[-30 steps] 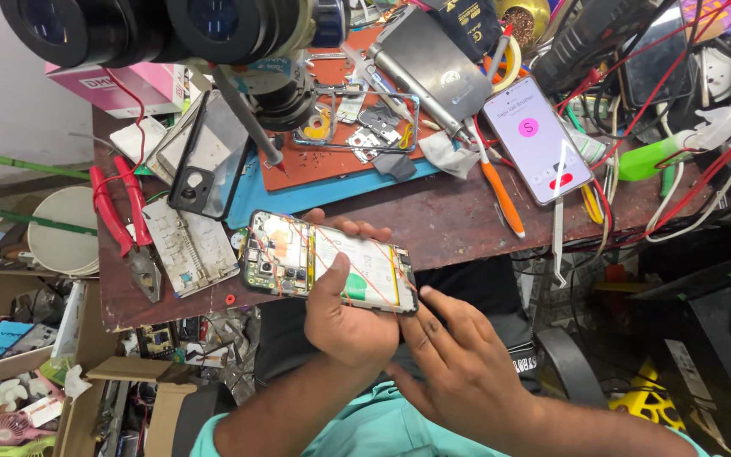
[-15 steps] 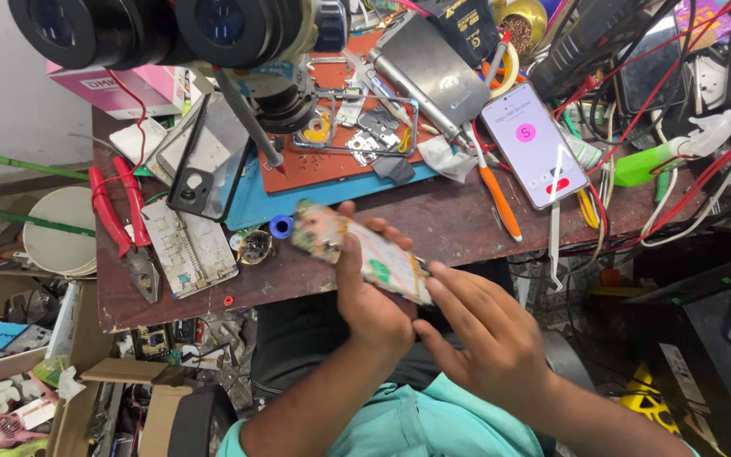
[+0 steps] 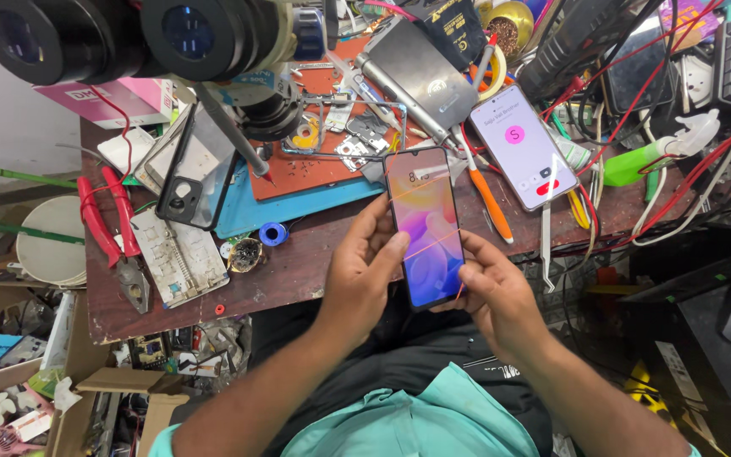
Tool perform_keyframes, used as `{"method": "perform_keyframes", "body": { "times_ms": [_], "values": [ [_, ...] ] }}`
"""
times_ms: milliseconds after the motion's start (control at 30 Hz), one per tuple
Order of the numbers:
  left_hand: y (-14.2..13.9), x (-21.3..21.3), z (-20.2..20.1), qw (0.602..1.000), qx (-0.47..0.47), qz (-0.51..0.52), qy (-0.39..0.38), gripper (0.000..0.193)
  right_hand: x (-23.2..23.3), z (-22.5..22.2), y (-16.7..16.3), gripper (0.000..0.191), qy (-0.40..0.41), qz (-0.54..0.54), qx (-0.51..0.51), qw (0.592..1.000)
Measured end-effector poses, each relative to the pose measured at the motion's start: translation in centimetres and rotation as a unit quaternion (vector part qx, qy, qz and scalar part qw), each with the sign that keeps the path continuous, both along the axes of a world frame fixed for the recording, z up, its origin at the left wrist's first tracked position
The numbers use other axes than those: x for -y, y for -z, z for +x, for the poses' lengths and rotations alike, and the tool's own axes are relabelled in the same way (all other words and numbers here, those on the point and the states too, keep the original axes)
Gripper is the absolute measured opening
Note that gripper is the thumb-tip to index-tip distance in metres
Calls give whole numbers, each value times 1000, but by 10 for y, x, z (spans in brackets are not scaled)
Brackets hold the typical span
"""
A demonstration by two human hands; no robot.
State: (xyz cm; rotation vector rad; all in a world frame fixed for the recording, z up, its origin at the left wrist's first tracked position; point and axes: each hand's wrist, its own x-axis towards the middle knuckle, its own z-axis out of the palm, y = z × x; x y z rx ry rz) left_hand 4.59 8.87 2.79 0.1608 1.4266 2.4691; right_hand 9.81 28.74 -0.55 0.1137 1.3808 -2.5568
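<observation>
Glass-fronted, the black slim smartphone with a lit purple-and-orange screen (image 3: 425, 227) is held upright at the centre of the frame, over the near edge of the worn brown wooden workbench (image 3: 298, 271). It is gripped along its left edge by the left hand (image 3: 364, 275), fingers curled closed around it, and along its lower right edge by the right hand (image 3: 494, 296), likewise closed. A second white-screened phone (image 3: 522, 145) is seen lying flat at upper right, a red-handled pair of pliers (image 3: 112, 233) at left.
</observation>
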Motion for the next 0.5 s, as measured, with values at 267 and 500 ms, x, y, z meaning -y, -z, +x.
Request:
{"method": "perform_keyframes", "body": {
  "times_ms": [267,500],
  "values": [
    [31,17,0,994,-56,-88,35,52,7,-6,21,59,-45,129,-3,991],
    [41,25,-8,993,-29,-112,30,46,6,-21,51,56,-61,161,-111,979]
  ]
}}
